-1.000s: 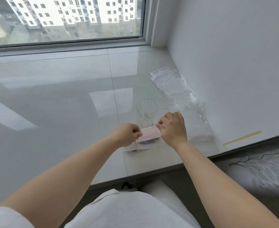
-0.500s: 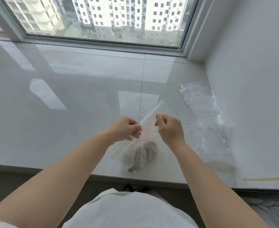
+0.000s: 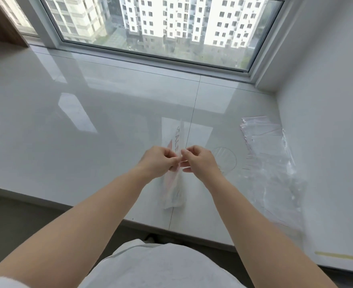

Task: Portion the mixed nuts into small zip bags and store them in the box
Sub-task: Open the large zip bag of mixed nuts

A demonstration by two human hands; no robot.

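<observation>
We've got one small zip bag (image 3: 174, 177) up in front of us, held edge-on above the near edge of the white bench (image 3: 88, 129). Left hand (image 3: 157, 162) & right hand (image 3: 198, 161) both pinch it near its middle, thumb & fingertips curled tight on the plastic, the two grips almost touching. The bag is blurred; pink/red print shows on the upper part, and we can't tell from here what's inside or whether the zip strip is closed.

Right of our hands, just beside the bag, a clear cup (image 3: 223, 157) stands on the bench; it's see-through and looks empty, tho we can't be sure. Further right, along the wall, lies a stack of spare zip bags (image 3: 269, 154), flat and unfilled as far as we can see.

Where we stand w/ the task, as a judgement: at most one bag is in progress, prob. at the sealing or opening stage. No box is in view, so nothing is stored that we can see. No loose nuts or nut container in view either. The big stack of unused bags suggests most of the portioning is left: fill, seal, repeat, then move everything to the box, wherever it is.

A strip of yellow tape (image 3: 342, 256) sits at the bench's near right corner.
</observation>
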